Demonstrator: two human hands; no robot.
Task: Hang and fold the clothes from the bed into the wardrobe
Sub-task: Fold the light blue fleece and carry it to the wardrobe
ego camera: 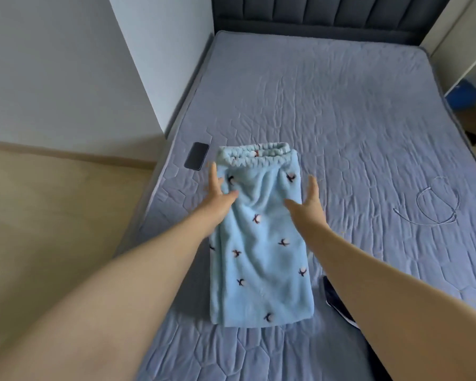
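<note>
— What's the room like?
— White wall (52, 64) on the left, beige floor (52, 215) below it.
— And the furniture?
— A bed (341, 119) with a quilted blue-grey cover and a dark padded headboard (327, 15).

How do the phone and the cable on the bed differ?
The phone is a dark, flat slab; the cable is a thin, pale, loose loop. The phone lies left of the blue trousers, near the bed's edge; the cable lies well to their right. Both rest on the quilted cover.
</note>
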